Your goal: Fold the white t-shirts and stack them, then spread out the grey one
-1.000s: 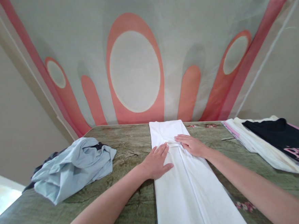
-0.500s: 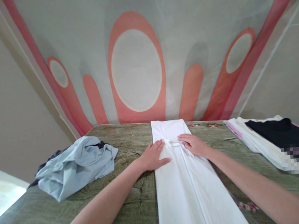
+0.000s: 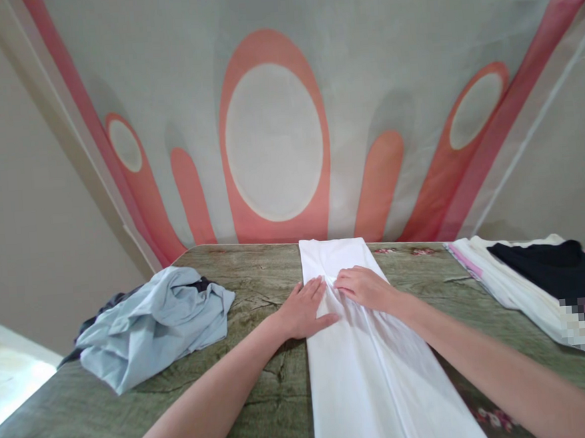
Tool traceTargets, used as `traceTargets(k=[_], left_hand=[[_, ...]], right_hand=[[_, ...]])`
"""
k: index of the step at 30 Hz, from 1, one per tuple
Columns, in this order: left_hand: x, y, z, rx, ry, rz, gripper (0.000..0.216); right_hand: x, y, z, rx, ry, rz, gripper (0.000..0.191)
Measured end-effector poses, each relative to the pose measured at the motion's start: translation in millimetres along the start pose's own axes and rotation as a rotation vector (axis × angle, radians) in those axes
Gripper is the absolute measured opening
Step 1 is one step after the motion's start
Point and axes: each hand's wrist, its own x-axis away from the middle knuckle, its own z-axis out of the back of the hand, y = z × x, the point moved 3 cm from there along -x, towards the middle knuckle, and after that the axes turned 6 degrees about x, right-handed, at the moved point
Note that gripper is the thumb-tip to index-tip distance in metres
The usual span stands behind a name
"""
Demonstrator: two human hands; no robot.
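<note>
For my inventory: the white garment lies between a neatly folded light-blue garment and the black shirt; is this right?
Not quite: the head view shows the light-blue garment crumpled; the white garment does lie between it and the black shirt.

White cloth [image 3: 351,382], wood-patterned table [image 3: 256,271]

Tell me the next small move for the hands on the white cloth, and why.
Probably smooth the white cloth by easing the right hand outward: creases gather beside that hand, while the left hand lies fairly flat, partly on the cloth, and could steady it.
</note>
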Motion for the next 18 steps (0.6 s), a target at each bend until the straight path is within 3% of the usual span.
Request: traceTargets(k=[4, 11, 18], left_hand=[[0.0, 0.2, 0.1, 0.012, -0.006, -0.001, 0.081], [-0.9, 0.6, 0.3, 0.02, -0.023, 0.015, 0.08], [1.5, 2.9, 3.9, 0.024, -0.049, 0.026, 0.08]], right_hand=[[-10.1, -0.8, 3.8, -0.012, -0.061, -0.08, 0.019], [-13.5, 0.3, -7.5, -0.023, -0.129, -0.519, 0.014], [-12.1, -3.3, -8.8, 0.069, -0.11, -0.564, 0.014]])
